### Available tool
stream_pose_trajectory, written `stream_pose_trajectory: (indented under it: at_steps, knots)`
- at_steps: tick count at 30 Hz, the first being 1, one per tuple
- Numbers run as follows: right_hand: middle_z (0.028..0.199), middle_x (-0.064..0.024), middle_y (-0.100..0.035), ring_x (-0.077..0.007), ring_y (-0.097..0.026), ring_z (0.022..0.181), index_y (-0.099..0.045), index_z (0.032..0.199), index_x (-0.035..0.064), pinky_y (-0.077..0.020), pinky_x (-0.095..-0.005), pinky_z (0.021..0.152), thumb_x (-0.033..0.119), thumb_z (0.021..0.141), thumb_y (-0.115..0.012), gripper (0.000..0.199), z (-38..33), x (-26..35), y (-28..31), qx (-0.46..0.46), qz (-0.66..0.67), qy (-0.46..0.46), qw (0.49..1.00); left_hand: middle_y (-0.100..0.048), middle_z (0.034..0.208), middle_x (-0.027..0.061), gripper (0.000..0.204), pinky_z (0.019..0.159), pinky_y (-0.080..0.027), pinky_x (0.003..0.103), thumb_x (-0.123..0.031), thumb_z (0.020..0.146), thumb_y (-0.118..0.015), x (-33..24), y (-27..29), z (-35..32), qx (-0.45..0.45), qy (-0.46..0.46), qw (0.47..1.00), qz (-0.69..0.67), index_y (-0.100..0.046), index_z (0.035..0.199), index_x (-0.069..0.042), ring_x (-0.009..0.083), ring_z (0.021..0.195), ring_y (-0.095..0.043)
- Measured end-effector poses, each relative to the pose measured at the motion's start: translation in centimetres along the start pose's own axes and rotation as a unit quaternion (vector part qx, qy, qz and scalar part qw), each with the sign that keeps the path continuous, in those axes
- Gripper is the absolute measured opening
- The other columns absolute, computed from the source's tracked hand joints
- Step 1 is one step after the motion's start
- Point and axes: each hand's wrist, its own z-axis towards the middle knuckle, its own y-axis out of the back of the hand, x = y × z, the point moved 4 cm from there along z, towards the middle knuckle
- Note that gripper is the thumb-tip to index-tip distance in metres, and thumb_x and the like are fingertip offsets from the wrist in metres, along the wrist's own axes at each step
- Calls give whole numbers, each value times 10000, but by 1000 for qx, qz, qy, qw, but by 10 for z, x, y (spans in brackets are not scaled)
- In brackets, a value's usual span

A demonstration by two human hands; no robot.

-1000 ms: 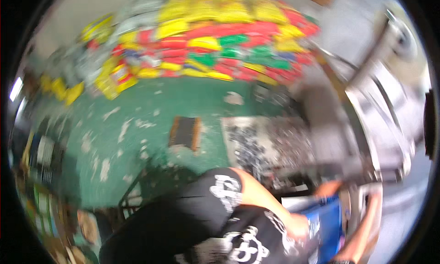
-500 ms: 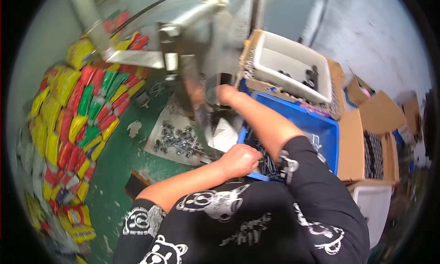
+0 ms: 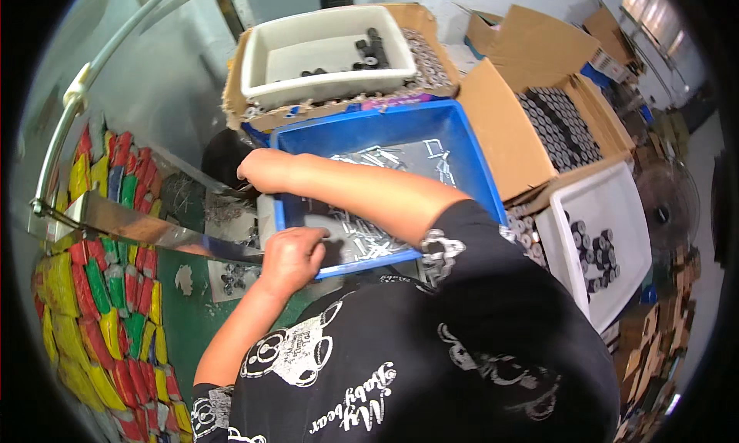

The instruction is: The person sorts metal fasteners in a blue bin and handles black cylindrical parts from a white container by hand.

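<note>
My left hand (image 3: 291,258) is at the near left corner of a blue bin (image 3: 481,162), its fingers bent over the rim. My right hand (image 3: 264,170) reaches across the bin to its far left side, fingers curled, beside a dark round container (image 3: 225,157). Whatever either hand grips is hidden. Inside the bin lie many thin bent metal pieces (image 3: 369,239), with a few more U-shaped wire pieces (image 3: 440,160) toward its right. A shiny metal strip (image 3: 173,229) runs from the left toward my left hand.
Behind the bin, a white tub (image 3: 323,46) with black cylinders sits on a carton. On the right are an open cardboard box (image 3: 562,123) of rolls and a white tray (image 3: 608,227) of black-and-white parts. Red, yellow and green packets (image 3: 108,312) are piled left, beside a curved metal pipe (image 3: 58,150).
My view has swung to the right, so the bin and boxes appear farther left. Both hands remain around the bin's left side; the left hand now points more upward in view.
</note>
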Motion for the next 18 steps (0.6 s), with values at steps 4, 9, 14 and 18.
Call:
stream_pose_trajectory:
  at_steps: [4,9,14,18]
  knots:
    - [974,-211,-683,-363,-659,951,-680,1085,59,-509,-483,827,127,807,-591,300,-133,-38,65,-29,-46,-141,989,-680,809,141,168,714,-524,400,-57,742,-609,8,-4,-7,-2,4,1000,10,-691,889,-56,317,765,-663]
    - [1230,-226,-599,-360,-561,1150,-667,1159,58,-447,-534,925,224,836,-627,365,-272,-105,63,204,-282,-382,856,-694,933,147,179,820,-513,403,-73,757,-620,20,-13,-13,7,70,997,35,-703,913,-44,327,886,-660]
    - [1226,-206,-596,-352,-564,1123,-645,1178,50,-447,-526,929,241,880,-560,364,-317,-134,32,258,-270,-334,865,-694,923,172,205,803,-509,378,-54,845,-559,7,-13,3,25,-16,1000,-7,-669,991,38,294,856,-665]
    - [1195,-196,-613,-346,-580,1091,-655,1151,52,-459,-511,911,237,884,-547,343,-320,-145,18,229,-256,-330,879,-701,1031,164,215,866,-492,351,-31,870,-584,3,-7,-5,77,55,995,41,-678,1057,23,281,943,-668]
